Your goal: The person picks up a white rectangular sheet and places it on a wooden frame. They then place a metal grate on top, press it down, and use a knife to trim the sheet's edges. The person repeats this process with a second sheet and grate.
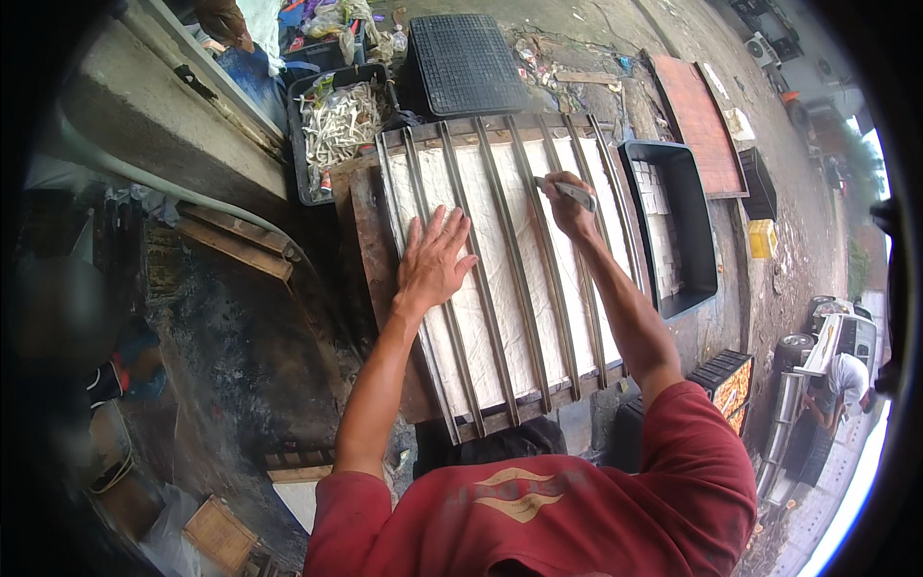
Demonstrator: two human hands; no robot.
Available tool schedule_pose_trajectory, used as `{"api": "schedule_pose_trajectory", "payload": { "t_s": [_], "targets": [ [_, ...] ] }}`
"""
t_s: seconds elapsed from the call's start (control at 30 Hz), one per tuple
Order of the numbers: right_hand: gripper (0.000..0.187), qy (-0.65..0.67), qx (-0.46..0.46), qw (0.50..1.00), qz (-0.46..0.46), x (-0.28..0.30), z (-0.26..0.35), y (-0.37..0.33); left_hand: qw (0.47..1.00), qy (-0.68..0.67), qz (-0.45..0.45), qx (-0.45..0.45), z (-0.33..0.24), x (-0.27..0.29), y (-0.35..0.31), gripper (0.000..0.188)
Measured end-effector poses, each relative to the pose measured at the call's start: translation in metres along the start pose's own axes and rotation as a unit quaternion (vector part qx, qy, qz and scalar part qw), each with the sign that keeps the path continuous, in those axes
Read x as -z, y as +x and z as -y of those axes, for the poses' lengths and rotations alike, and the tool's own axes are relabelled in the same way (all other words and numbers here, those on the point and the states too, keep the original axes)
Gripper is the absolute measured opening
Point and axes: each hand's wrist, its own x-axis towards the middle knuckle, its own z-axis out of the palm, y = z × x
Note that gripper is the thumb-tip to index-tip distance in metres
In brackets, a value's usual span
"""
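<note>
Head view: my left hand (437,260) lies palm down, fingers spread and gripping nothing, across the near-left part of a wrinkled white fabric-like sheet (506,313) and one of the long, narrow grey metal bars (515,269) that run lengthwise over it. My right hand (574,212) is closed around a grey-handled knife (580,197), held over the far right part of the sheet near another bar; I cannot tell whether its blade touches the material. Sheet and bars rest on a brown board (370,226) in front of my body. Just right of the board stands a black rectangular plastic tub (705,207) containing pale blocks (657,192); beyond its far-left corner, a black crate (298,173) is filled with tangled whitish strips (341,125).
</note>
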Motion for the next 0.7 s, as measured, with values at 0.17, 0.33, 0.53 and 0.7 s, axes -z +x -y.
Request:
{"api": "schedule_pose_trajectory", "payload": {
  "t_s": [0.17, 0.33, 0.53, 0.7],
  "targets": [
    [0.003, -0.099, -0.129, 0.982, 0.094, 0.131, 0.093, -0.243, 1.000, -0.002, 0.021, 0.002, 0.005, 0.000, 0.004, 0.067],
    [0.004, -0.073, -0.123, 0.986, 0.085, 0.145, 0.081, -0.193, 1.000, -0.002, 0.031, -0.001, 0.000, 0.007, 0.007, 0.067],
    [0.014, -0.001, 0.107, 0.991, -0.077, 0.027, -0.038, 0.081, 0.999, 0.007, 0.047, 0.015, -0.008, 0.008, 0.003, 0.067],
    [0.010, -0.028, 0.091, 0.993, -0.067, 0.021, -0.050, 0.073, 1.000, 0.000, 0.018, -0.001, -0.008, 0.005, 0.008, 0.067]
  ]
}}
